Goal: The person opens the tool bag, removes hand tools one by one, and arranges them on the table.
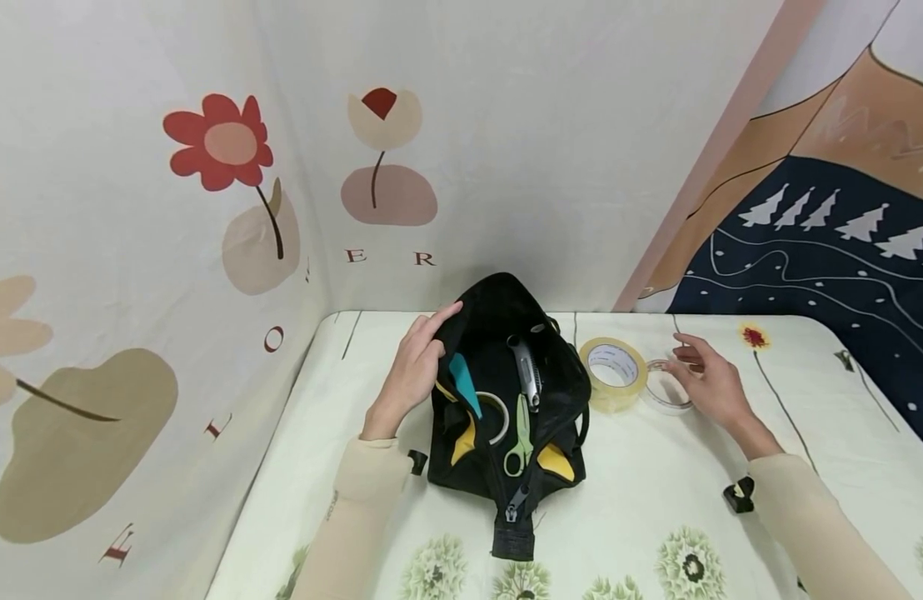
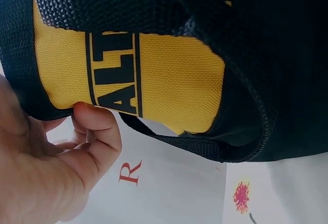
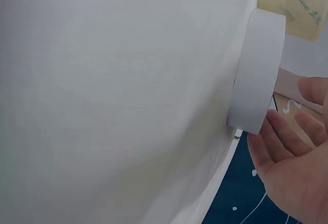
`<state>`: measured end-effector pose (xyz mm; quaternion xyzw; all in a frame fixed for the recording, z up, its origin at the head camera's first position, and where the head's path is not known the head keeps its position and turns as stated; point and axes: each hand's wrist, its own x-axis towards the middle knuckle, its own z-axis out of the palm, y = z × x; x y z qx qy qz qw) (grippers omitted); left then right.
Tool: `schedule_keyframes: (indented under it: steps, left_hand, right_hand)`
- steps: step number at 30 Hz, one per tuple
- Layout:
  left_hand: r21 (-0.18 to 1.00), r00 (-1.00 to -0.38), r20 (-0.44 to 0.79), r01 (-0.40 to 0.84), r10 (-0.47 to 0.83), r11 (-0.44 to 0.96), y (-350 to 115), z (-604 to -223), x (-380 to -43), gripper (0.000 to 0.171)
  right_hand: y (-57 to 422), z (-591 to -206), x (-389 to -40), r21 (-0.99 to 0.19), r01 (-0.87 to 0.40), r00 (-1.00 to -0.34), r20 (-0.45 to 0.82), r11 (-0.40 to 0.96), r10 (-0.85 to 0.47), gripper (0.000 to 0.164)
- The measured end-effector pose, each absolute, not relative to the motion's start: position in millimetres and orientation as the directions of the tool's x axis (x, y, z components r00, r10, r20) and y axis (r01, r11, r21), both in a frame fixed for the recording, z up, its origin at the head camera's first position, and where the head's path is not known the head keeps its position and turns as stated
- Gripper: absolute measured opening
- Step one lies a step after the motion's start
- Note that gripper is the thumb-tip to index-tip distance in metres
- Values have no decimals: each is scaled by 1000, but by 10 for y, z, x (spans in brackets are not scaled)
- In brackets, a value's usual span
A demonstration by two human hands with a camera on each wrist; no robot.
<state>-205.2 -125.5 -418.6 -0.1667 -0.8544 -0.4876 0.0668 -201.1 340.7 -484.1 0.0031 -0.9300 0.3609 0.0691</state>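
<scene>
A black tool bag [image 1: 465, 467] with yellow panels lies unzipped on the table. My left hand [image 1: 412, 371] holds its left edge; in the left wrist view, the curled fingers and thumb grip the black trim beside the yellow panel [image 2: 174, 75]. Inside the bag are a grey utility knife [image 1: 526, 367], green scissors [image 1: 522, 433], a teal piece [image 1: 465, 383] and a pale tape ring [image 1: 503, 415]. To the right of the bag, my right hand [image 1: 715, 392] is at a narrow white tape roll [image 3: 259, 70]. Its fingertips touch the roll's edge, with the thumb apart.
A wide yellowish packing tape roll [image 1: 634, 367] sits between the bag and the narrow roll. The table [image 1: 626, 483] wears a flowered cover. Printed cloth walls [image 1: 521, 167] stand behind it and to the left. Black straps [image 1: 739, 495] are near both wrists.
</scene>
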Motion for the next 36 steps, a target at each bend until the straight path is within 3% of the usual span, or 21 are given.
schedule_keyframes:
  steps: [17,26,36]
  left_hand:
    - [812,-939,269,340,213,474,-1275,-4179,-2040,67]
    - [810,-937,274,346,216,474,-1277,-4183,-2049,68]
    - [800,-934,277,355,227,484,-1266,-4165,-2051,67]
  right_hand:
    - [3242,-4689,-1961,-675,-183,-900,407,715,154,47]
    - [2856,-4434,-1915,-745,-294,-834,506,599,220,45]
    - [2461,-4276,-1839,-739,-471,-767,613,483,189,47]
